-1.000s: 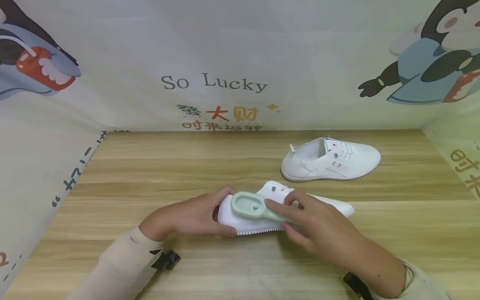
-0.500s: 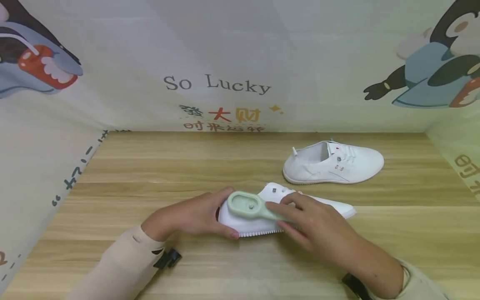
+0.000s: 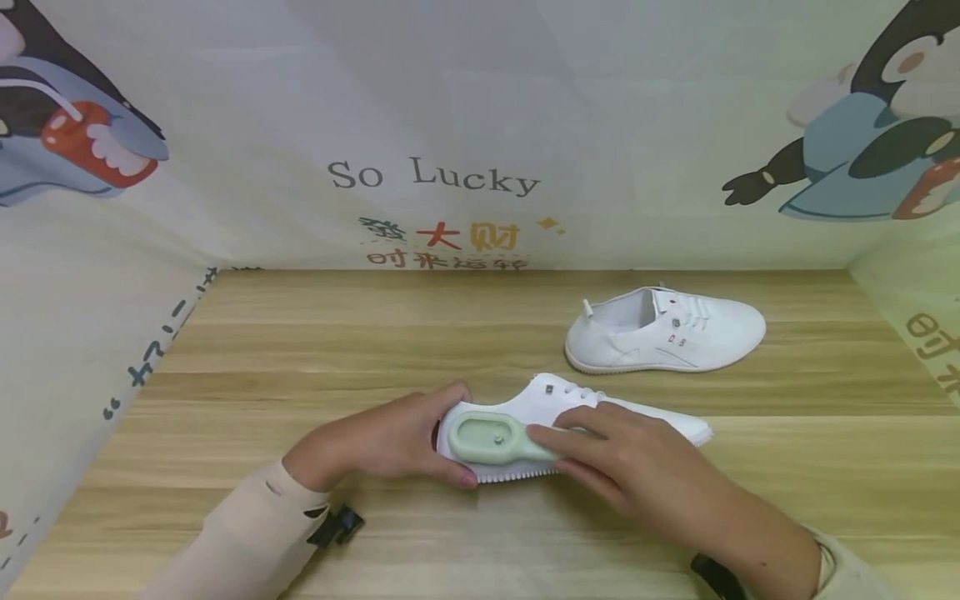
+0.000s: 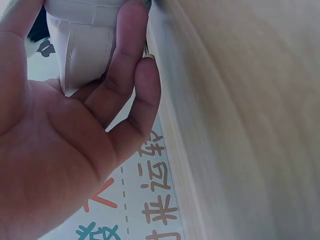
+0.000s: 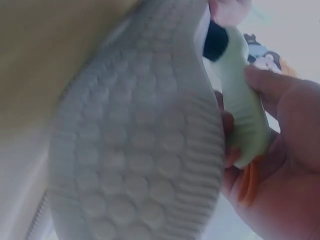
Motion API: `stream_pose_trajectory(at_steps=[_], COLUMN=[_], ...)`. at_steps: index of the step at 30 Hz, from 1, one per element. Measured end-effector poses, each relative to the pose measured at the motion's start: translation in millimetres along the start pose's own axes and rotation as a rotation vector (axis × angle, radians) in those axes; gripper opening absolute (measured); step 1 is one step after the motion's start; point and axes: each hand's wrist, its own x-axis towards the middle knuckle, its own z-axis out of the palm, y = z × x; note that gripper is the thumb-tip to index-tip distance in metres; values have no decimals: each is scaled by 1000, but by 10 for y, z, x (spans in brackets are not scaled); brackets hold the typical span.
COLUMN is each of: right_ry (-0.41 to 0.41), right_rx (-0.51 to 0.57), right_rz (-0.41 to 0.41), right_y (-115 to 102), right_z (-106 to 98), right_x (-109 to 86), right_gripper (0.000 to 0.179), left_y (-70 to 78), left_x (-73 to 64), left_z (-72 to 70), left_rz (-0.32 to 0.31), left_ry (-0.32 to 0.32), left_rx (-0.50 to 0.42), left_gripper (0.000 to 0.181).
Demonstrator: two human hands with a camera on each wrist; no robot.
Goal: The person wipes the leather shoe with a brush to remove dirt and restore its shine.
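I watch the left hand (image 3: 397, 435) reach in from the near left, fingers curled round the heel of a white lace-up shoe with a ridged pale sole (image 3: 551, 408), tipped so its sole edge faces the person. My right hand (image 3: 630, 454) comes from the near right, angled across the shoe, pinching the handle of a pale green, oval-headed brush (image 3: 480, 437) whose head lies over the shoe's heel side. Beyond the shoe, a second white lace-up shoe (image 3: 652, 346) rests on the wood-grain counter (image 3: 337, 333).
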Motion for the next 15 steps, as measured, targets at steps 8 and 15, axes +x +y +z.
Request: stream_pose_trajectory(at_steps=[8,15], right_ry=[18,35], right_rx=[-12,4], right_rz=[17,-13], right_y=[7,-33], right_z=[-70,18], right_x=[-24,-9], right_gripper=[33,36], left_y=[6,8], left_x=[-20,0], left_z=[-21,-3], left_rz=[-30,-1], left_ry=[6,8], left_rx=[18,-5], left_gripper=[57,56])
